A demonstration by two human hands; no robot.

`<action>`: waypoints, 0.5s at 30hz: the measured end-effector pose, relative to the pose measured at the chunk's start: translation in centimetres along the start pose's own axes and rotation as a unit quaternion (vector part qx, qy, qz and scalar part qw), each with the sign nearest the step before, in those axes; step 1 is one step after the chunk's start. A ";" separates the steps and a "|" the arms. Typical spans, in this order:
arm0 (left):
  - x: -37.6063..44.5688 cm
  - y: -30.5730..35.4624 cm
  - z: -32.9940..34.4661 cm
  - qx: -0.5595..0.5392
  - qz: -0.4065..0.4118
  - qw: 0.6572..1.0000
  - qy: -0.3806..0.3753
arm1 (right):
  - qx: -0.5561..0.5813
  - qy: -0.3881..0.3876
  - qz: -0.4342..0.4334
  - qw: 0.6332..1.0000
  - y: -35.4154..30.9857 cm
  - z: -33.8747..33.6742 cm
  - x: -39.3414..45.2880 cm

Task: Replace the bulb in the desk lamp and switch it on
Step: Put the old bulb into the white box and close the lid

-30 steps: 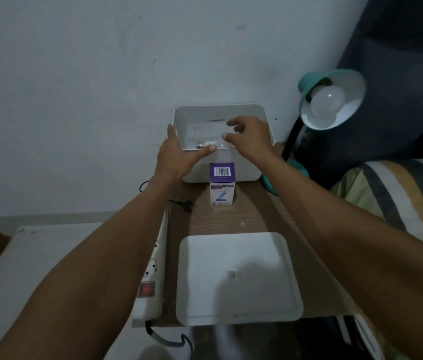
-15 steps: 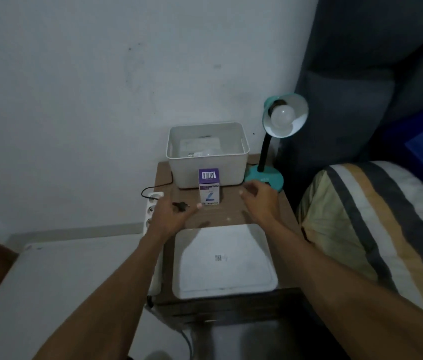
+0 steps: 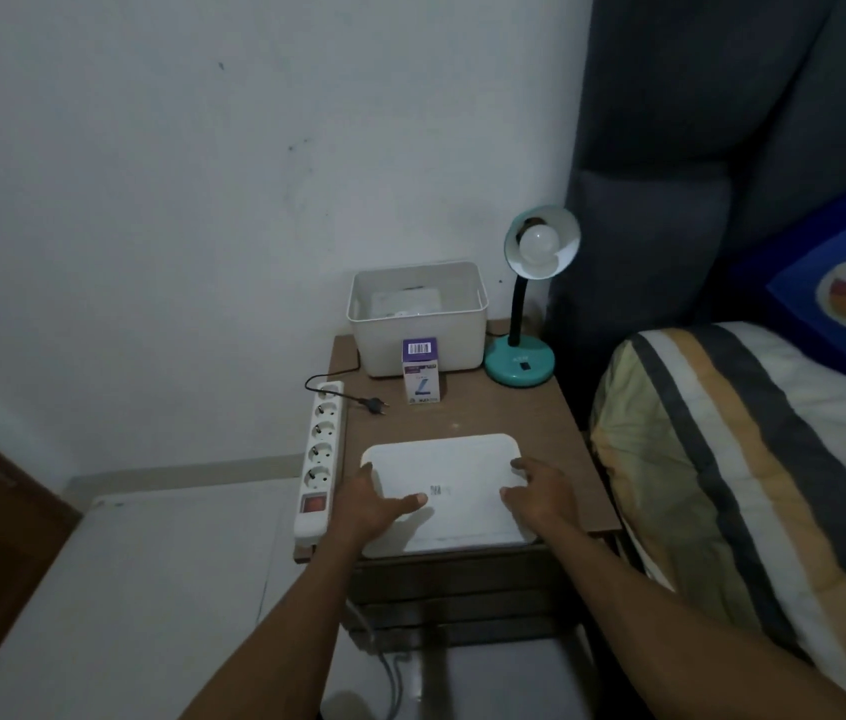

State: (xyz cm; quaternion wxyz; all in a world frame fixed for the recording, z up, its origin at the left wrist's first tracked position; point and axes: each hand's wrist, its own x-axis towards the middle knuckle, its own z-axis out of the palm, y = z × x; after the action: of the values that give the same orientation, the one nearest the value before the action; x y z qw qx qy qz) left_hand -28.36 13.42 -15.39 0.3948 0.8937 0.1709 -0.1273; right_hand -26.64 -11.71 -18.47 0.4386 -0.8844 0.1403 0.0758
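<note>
On the near half of the bedside table (image 3: 556,423), my left hand (image 3: 376,504) and right hand (image 3: 540,493) take the white lid (image 3: 454,459) by its left and right edges, thumbs laid on top, fingers curled at the rim; neither holds anything else. At the far edge stands the open white bin (image 3: 418,324), pale contents inside that I cannot identify. Just in front of it stands the purple bulb box (image 3: 420,371). To the right, the teal desk lamp (image 3: 524,356) carries a white bulb (image 3: 537,241), unlit. Its plug (image 3: 375,404) lies loose beside the power strip (image 3: 319,459).

Risks, as I judge them: carrying the lid to the bin could tip the box or knock the lamp's neck; with the plug out, pressing the switch would light nothing; a loosely seated bulb would also fail.
</note>
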 end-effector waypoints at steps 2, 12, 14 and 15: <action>-0.6 -0.1 0.2 -0.001 -0.010 1.000 0.012 | 0.013 -0.006 0.009 1.000 -0.1 -0.1 -0.3; -1.9 1.1 -0.5 0.021 0.051 0.995 0.078 | 0.035 -0.002 -0.004 0.999 -2.7 -1.9 -0.2; -1.9 1.9 -1.4 0.007 0.075 0.993 0.095 | 0.021 0.011 -0.028 0.999 -3.9 -2.2 0.0; -1.7 2.3 -1.9 0.005 0.083 0.991 0.104 | 0.013 0.019 -0.041 0.999 -4.7 -2.4 0.2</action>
State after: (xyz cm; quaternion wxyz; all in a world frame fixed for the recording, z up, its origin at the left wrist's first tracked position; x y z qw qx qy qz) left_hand -28.82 13.05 -11.96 0.3793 0.9153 0.1358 -0.0017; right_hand -24.93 -10.96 -13.58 0.4502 -0.8849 0.1131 0.0389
